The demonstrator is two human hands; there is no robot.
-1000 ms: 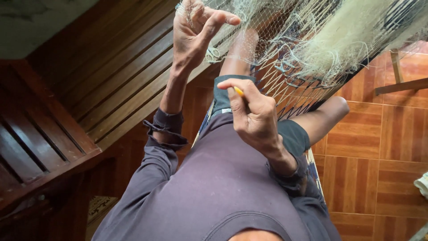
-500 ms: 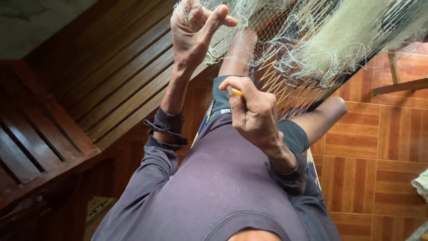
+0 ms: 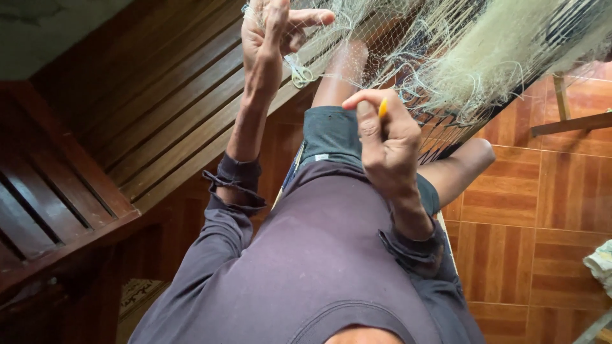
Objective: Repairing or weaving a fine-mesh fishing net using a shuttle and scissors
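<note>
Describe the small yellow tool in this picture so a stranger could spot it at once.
Start at the big heap of pale fishing net draped across the top right. Below its edge, the person's right hand is closed in a loose fist over the lap. The yellow tool pokes out between thumb and forefinger: a thin bright sliver, the only vivid yellow among whitish strands and dark clothing.

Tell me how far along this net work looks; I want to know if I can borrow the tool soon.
Done: nothing finished can be told apart in the pale, tangled fishing net. In hand: the left hand grips a raised fold of mesh, while the right hand pinches a small yellow tool just below it. Left: a large bunched heap of net lies over the knees, so much seems to remain.
</note>
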